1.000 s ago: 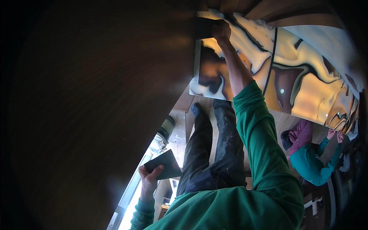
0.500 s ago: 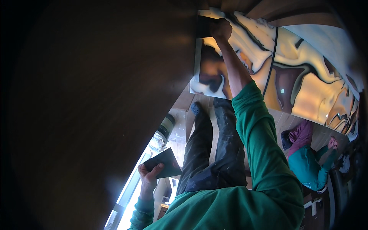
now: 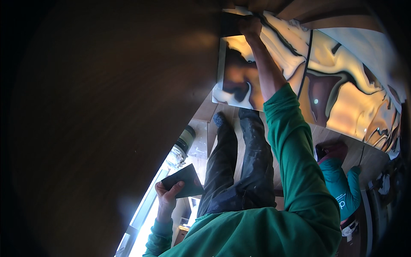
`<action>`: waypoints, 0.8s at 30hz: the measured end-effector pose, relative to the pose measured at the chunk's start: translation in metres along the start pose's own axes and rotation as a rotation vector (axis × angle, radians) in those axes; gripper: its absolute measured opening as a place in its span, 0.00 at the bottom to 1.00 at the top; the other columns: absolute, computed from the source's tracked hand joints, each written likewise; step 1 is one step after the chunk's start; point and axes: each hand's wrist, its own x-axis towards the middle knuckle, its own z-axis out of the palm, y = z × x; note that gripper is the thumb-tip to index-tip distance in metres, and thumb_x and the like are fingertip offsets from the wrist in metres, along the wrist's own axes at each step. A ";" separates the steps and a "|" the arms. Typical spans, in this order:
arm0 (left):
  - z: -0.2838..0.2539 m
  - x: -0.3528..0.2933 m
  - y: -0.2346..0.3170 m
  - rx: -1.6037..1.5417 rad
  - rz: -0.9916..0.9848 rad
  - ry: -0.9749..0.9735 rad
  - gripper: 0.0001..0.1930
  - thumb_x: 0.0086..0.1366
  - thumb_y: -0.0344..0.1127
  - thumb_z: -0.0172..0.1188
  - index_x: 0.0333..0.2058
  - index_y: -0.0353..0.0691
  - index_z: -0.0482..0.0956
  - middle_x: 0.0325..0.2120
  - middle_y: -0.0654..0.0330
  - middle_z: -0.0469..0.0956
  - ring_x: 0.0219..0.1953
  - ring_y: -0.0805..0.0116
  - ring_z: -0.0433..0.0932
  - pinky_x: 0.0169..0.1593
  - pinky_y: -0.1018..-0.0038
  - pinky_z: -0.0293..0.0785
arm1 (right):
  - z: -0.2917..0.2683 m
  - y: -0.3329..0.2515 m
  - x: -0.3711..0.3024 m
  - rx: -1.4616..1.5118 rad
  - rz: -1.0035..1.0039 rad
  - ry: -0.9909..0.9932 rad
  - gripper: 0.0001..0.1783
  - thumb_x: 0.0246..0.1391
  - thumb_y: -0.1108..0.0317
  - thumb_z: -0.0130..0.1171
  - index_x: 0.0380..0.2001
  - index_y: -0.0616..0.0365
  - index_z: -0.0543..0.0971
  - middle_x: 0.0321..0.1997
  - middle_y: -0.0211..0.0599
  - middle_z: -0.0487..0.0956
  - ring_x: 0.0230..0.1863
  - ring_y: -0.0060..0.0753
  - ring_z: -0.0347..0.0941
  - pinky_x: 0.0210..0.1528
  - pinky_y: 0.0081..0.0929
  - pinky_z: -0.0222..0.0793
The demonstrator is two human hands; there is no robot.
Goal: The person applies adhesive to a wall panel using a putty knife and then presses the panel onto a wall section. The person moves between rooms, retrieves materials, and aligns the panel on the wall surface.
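My left hand [image 3: 166, 198] is closed on a dark flat rectangular sheet [image 3: 184, 181], its thumb lying across the front face. It hangs low on the left, close to my trousers. Raised far ahead, my right hand [image 3: 250, 25] grips a dark flat piece [image 3: 231, 24]; its fingers are partly in shadow and its left end is hidden by the brown panel edge. Behind that hand spreads a glossy mirror-like panel [image 3: 346, 105] with wavy amber, white and black reflections. Whether the dark piece touches the glossy panel I cannot tell.
A large dark brown surface [image 3: 107, 107] fills the left side, very near. On the right a co-worker in a green top [image 3: 338, 188] crouches beside the glossy panel. A cylindrical bucket-like object [image 3: 185, 139] and crumpled clear plastic [image 3: 175, 157] are by the bright window edge.
My right hand has shifted slightly up and to the right with the dark piece. The co-worker has bent over and stretched an arm toward the floor. My left hand has barely moved.
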 end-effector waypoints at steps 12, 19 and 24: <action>0.002 0.003 -0.009 -0.066 0.006 0.023 0.09 0.53 0.31 0.68 0.33 0.33 0.85 0.26 0.61 0.84 0.27 0.72 0.81 0.37 0.76 0.76 | -0.004 -0.003 -0.002 0.008 0.074 0.025 0.16 0.44 0.58 0.61 0.32 0.58 0.84 0.36 0.51 0.83 0.42 0.50 0.80 0.44 0.41 0.76; 0.018 0.008 0.002 -0.096 0.000 -0.060 0.10 0.54 0.30 0.65 0.35 0.32 0.83 0.28 0.58 0.84 0.29 0.70 0.81 0.38 0.76 0.76 | -0.080 0.003 -0.078 0.143 -0.138 0.044 0.18 0.40 0.56 0.70 0.32 0.58 0.83 0.28 0.45 0.83 0.33 0.44 0.80 0.41 0.36 0.73; 0.075 0.052 0.014 -0.416 -0.034 -0.349 0.16 0.56 0.31 0.64 0.40 0.27 0.78 0.35 0.55 0.82 0.35 0.66 0.82 0.43 0.70 0.77 | -0.178 0.032 -0.208 1.380 0.431 -0.470 0.19 0.48 0.71 0.60 0.44 0.69 0.76 0.40 0.43 0.81 0.39 0.37 0.79 0.47 0.29 0.74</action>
